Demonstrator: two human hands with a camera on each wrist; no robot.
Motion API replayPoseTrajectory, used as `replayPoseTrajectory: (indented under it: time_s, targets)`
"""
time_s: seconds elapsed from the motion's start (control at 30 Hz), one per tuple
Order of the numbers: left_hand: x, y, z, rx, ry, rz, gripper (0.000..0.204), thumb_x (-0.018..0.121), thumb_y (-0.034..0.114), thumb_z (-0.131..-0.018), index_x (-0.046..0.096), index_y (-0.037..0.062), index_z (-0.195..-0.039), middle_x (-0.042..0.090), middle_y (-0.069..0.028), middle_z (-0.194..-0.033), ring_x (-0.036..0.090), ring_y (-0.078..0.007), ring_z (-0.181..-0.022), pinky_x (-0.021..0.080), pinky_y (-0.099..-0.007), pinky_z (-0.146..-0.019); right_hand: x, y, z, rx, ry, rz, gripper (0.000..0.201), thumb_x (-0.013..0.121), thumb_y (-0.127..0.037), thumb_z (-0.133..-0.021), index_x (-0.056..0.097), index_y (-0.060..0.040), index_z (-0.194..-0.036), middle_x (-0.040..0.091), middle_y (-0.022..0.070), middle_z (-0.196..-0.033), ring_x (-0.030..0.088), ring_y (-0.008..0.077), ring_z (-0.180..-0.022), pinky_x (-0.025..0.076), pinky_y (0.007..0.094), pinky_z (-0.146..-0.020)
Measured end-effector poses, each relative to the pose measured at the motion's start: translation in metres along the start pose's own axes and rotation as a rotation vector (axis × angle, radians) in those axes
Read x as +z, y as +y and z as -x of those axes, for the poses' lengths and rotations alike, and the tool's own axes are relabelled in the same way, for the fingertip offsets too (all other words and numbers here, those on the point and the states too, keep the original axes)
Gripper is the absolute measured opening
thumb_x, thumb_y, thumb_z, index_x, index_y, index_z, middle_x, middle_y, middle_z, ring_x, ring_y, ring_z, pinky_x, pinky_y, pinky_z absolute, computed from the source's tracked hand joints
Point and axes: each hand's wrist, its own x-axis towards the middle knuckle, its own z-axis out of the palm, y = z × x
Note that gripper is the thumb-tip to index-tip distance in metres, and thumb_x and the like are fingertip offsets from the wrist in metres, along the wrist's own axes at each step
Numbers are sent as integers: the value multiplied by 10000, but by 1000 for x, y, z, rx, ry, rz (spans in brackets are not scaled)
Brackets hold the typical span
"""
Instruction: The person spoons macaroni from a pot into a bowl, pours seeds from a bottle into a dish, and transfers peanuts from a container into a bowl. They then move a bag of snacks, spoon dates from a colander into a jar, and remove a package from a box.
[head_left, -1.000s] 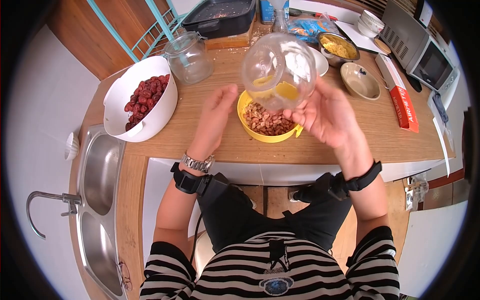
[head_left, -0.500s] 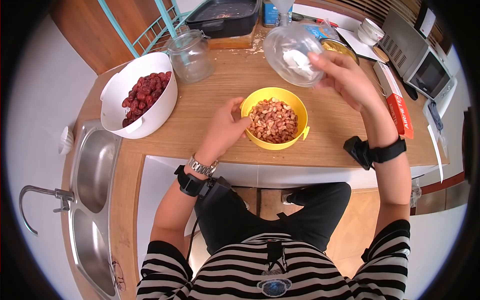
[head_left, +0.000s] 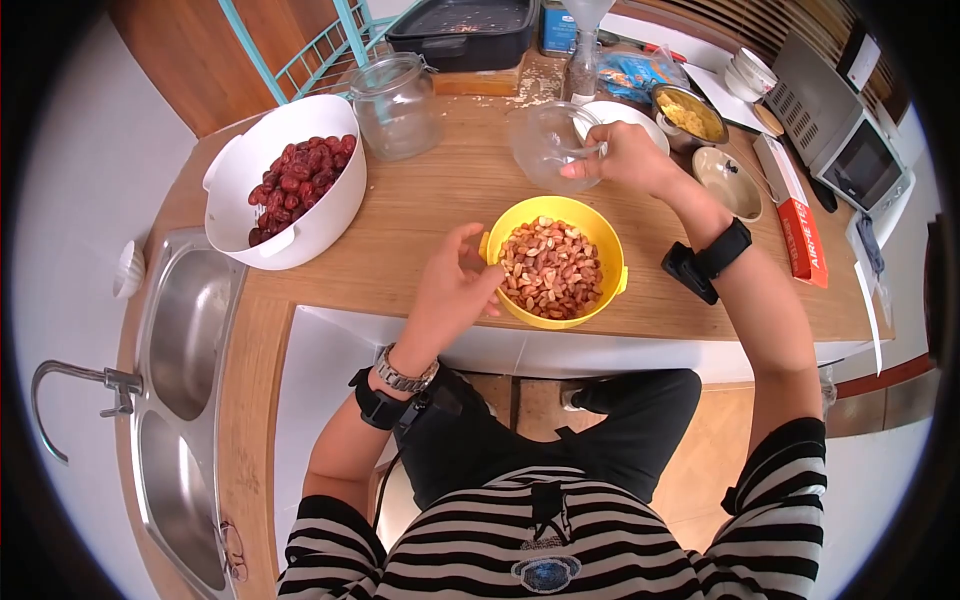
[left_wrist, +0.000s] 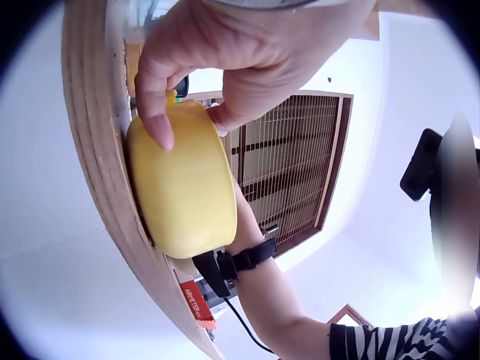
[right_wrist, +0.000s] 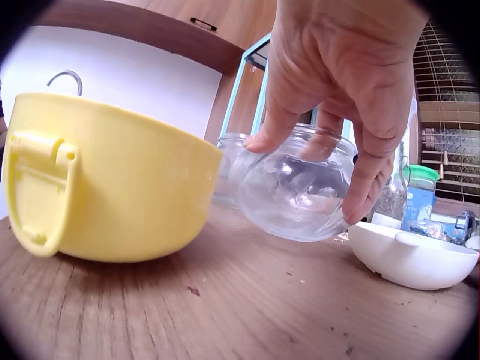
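A yellow bowl (head_left: 558, 318) of shelled nuts (head_left: 550, 268) stands near the counter's front edge. The left hand (head_left: 452, 284) holds its left rim, thumb at the rim; in the left wrist view that hand (left_wrist: 225, 56) has fingertips on the yellow wall (left_wrist: 187, 187). Behind the bowl, the right hand (head_left: 632, 160) grips a clear round glass jar (head_left: 545, 150) by its rim. In the right wrist view the right hand (right_wrist: 341, 90) has its fingers spread round the mouth of the jar (right_wrist: 292, 199), which is slightly tilted, low over the counter or touching it; I cannot tell which.
A white container (head_left: 330, 215) of red dates stands left, beside a lidded-style glass jar (head_left: 397, 115). Behind are a dark tray (head_left: 470, 50), a white bowl (head_left: 640, 117) and a metal bowl (head_left: 690, 140). Right are a beige bowl (head_left: 728, 185), a red-white box (head_left: 800, 235) and a microwave (head_left: 850, 140).
The right hand first lifted the jar away from above the nuts, then lowered it upright behind the bowl. The left hand came to the yellow bowl's rim; the bowl now appears nearer the front edge.
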Motion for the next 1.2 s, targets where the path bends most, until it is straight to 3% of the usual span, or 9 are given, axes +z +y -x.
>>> replayPoseTrajectory:
  time_s: [0.33, 0.43, 0.5, 0.63, 0.7, 0.73, 0.8, 1.03, 1.2]
  targets:
    - [5, -2, -1, -123, -60, 151, 502, 495, 112, -782, 250, -84, -1173, 441, -119, -885, 553, -149, -593, 505, -241, -490, 10, 0, -10, -73, -74, 81, 632, 688, -467, -568, 556, 47, -912, 590, 190, -750, 581, 283, -753, 446, 324, -689]
    - [6, -2, -2, -120, -80, 182, 518, 497, 120, -782, 233, -82, -1180, 441, -125, -887, 551, -150, -601, 507, -245, -498, 8, 4, -11, -97, -40, 36, 468, 687, -395, -606, 563, 5, -815, 564, 161, -733, 554, 241, -704, 426, 320, -640]
    - [9, 1, -3, -143, -72, 191, 538, 496, 123, -782, 208, -83, -1187, 443, -136, -903, 549, -149, -608, 509, -246, -510, -1, 9, -12, -338, 20, 61, 597, 652, -456, -620, 537, 8, -978, 575, 220, -844, 567, 289, -827, 440, 320, -729]
    - [14, 1, -6, -135, -61, 210, 540, 491, 119, -785, 195, -84, -1189, 444, -148, -921, 549, -147, -614, 510, -245, -520, -36, 33, -10, -185, 228, 58, 454, 607, -406, -689, 571, -18, -923, 578, 211, -844, 565, 304, -817, 440, 341, -725]
    - [16, 0, -9, -120, -66, 209, 535, 483, 120, -790, 190, -87, -1187, 445, -155, -937, 550, -147, -620, 510, -246, -527, -44, 37, -3, 60, 111, 328, 426, 566, -378, -736, 572, 33, -846, 587, 200, -768, 594, 276, -686, 478, 339, -618]
    - [18, 0, -10, -117, -68, 212, 535, 483, 120, -790, 190, -87, -1187, 445, -155, -937, 550, -147, -620, 510, -246, -527, -42, 38, 0, 60, 113, 332, 426, 566, -378, -736, 572, 33, -846, 587, 200, -768, 594, 276, -686, 478, 339, -618]
    - [20, 1, -10, -123, -61, 204, 524, 477, 118, -793, 194, -87, -1184, 445, -156, -943, 551, -146, -622, 511, -248, -529, -30, 32, 8, 356, -59, 148, 444, 543, -358, -757, 555, 85, -777, 586, 190, -701, 594, 232, -551, 492, 308, -489]
    - [14, 0, -15, -122, -92, 152, 569, 513, 206, -796, 212, -83, -1183, 458, -141, -933, 548, -129, -621, 500, -233, -533, -7, 47, -6, 513, -102, -150, 294, 527, -204, -768, 518, 88, -740, 553, 109, -559, 567, 173, -453, 484, 260, -392]
    - [0, 0, -35, -53, 72, -78, 589, 543, 343, -774, 341, -74, -1137, 495, -98, -841, 501, -94, -591, 435, -190, -503, -5, 61, -5, 474, 9, -374, 190, 532, -113, -742, 542, 74, -714, 556, 98, -561, 533, 139, -423, 448, 233, -368]
